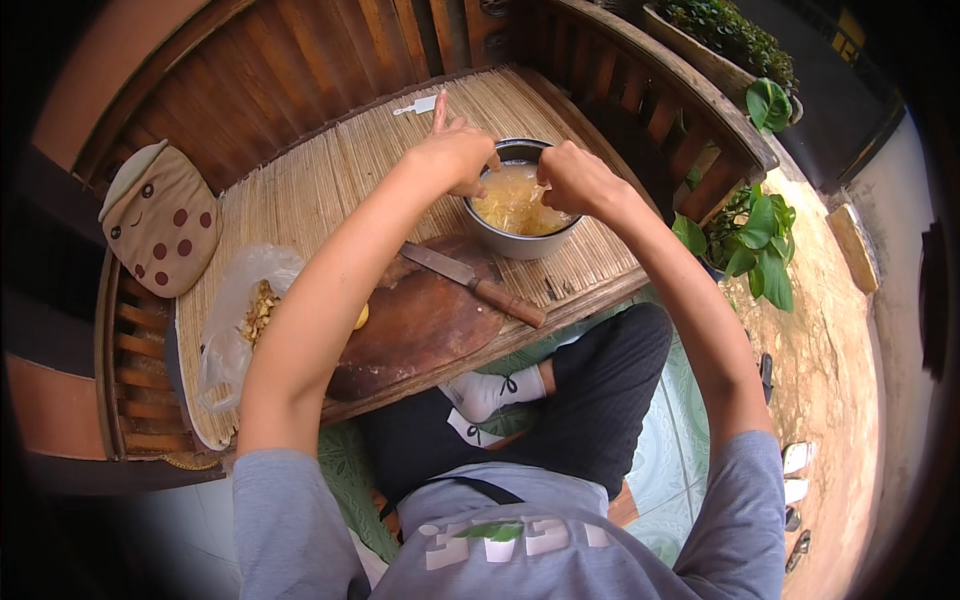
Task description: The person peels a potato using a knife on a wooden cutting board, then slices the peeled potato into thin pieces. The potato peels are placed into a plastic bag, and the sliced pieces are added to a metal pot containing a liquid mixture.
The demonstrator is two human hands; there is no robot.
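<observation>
A round metal pot (517, 244) holds cloudy water with pale yellow shreds (517, 202) in it. My left hand (454, 157) is at the pot's left rim, one finger stretched away and the others bent toward the water. At the right rim is my right hand (577, 180), its fingers curled over the inside. Whether either hand grips the rim or some shreds is hidden by the fingers. Nearer to me, a knife with a wooden handle (506, 301) lies across a worn wooden cutting board (427, 330). A yellow piece (362, 316) shows beside my left forearm.
A clear plastic bag (225, 367) with peelings (259, 313) lies left of my left arm. Beyond it leans a spotted cushion (161, 225). A small white tag (420, 105) rests on the slatted mat (337, 165). Wooden railings (300, 82) and leafy plants (757, 240) border the seat.
</observation>
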